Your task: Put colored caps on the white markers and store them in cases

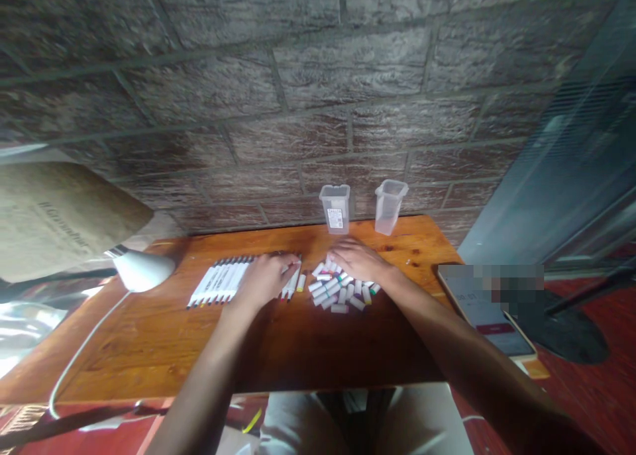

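Observation:
A row of white markers (221, 281) with dark and coloured ends lies side by side on the wooden table. My left hand (268, 276) covers part of the row, its fingers closed at the upper end of a marker (293, 284) on the right. One loose cap (301, 283) with a yellow end lies just beside that marker. To the right is a heap of short white marker caps (342, 293) with coloured bands. My right hand (360, 257) rests over the heap's far side with bent fingers; whatever is under its fingertips is hidden.
Two clear plastic containers (336, 210) stand at the table's back edge against the brick wall (318, 144). A white lamp (144, 269) with a cord is at the left. A tablet (489, 309) lies at the right edge, near a dark round stand base (571, 332) on the floor.

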`<state>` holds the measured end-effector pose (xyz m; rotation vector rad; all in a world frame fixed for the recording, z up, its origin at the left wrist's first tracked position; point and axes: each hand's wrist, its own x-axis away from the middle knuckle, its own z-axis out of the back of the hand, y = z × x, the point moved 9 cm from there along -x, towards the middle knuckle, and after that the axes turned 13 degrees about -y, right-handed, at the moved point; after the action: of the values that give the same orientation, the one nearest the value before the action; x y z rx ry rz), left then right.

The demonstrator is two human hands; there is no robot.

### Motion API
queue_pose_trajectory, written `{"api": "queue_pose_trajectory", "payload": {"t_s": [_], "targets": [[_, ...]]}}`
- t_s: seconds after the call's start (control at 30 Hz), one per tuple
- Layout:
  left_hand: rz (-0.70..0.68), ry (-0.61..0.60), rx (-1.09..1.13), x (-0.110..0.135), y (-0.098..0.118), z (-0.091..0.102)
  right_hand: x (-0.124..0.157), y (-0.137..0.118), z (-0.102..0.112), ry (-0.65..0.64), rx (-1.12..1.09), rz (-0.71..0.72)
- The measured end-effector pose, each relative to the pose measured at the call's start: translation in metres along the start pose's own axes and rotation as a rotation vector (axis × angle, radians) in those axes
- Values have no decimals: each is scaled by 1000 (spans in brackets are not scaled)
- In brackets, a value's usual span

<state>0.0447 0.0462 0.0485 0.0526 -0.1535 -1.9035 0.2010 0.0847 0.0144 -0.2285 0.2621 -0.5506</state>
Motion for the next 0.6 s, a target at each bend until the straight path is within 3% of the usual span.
{"api": "queue_pose_trajectory", "payload": {"t_s": [0.27, 0.6], "targets": [[130, -195, -33, 9, 14, -14, 17, 11, 8, 8, -81, -142], [80, -111, 49, 6, 20, -22, 36, 41, 29, 155, -156, -344]]}}
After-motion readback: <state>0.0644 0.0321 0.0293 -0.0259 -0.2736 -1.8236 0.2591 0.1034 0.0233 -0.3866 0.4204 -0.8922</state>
